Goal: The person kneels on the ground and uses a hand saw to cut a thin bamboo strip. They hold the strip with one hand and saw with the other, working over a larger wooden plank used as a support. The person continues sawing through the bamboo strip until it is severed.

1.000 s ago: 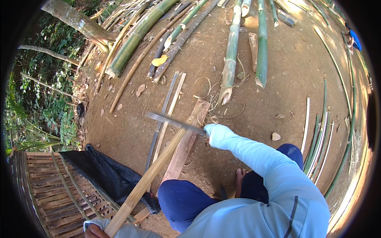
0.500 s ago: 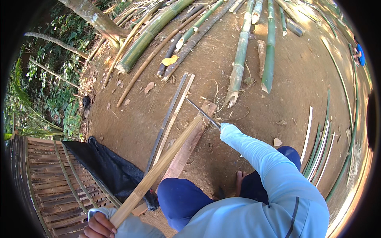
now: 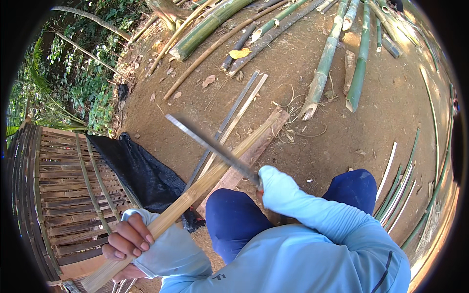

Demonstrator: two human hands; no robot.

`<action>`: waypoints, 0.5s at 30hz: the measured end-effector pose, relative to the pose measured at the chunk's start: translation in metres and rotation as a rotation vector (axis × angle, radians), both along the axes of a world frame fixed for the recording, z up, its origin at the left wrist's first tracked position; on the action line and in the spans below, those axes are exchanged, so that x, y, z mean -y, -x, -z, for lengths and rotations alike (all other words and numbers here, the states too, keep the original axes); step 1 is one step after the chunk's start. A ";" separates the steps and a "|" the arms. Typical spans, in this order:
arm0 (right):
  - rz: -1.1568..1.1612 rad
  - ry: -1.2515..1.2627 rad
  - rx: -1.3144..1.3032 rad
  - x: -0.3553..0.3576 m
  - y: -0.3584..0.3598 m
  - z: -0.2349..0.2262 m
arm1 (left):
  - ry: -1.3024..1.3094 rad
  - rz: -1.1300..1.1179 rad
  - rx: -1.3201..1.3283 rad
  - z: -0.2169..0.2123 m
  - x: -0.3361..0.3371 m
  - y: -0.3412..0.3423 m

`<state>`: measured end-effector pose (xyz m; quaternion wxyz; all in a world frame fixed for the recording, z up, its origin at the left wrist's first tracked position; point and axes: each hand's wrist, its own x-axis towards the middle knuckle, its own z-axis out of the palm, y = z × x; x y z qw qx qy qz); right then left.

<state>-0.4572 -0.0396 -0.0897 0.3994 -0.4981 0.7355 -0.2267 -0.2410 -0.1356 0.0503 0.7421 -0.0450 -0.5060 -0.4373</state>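
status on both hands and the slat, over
Left hand gripping pale slat. Right hand holding long blade across it, contact unclear. Two thin strips lie close by.

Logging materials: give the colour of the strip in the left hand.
The strip is pale tan, best seen in the head view.

- the left hand (image 3: 128, 238) is higher and fuller in view than 1 second ago
- the wooden strip's (image 3: 195, 191) near end now shows past it
- the blade (image 3: 195, 133) crosses the strip nearer that hand than 0.5 seconds ago
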 end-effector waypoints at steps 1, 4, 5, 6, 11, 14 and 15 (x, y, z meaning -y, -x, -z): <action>-0.036 0.002 0.009 -0.002 -0.008 -0.010 | -0.003 0.000 -0.014 0.001 -0.001 0.000; -0.163 0.043 0.018 -0.004 -0.023 -0.039 | -0.004 0.008 -0.049 0.002 -0.003 0.001; -0.162 0.112 0.029 -0.003 -0.026 -0.039 | -0.001 0.009 -0.045 0.002 -0.003 -0.001; -0.162 0.183 0.042 -0.002 -0.028 -0.040 | 0.003 0.010 -0.040 0.003 -0.003 -0.002; -0.205 0.097 0.011 0.004 -0.028 -0.047 | 0.030 0.024 0.006 0.008 -0.006 -0.013; -0.213 0.039 -0.039 0.007 -0.021 -0.049 | 0.036 0.027 -0.008 0.009 -0.008 -0.009; -0.217 0.021 -0.059 0.007 -0.019 -0.048 | 0.036 0.029 -0.011 0.011 -0.007 -0.008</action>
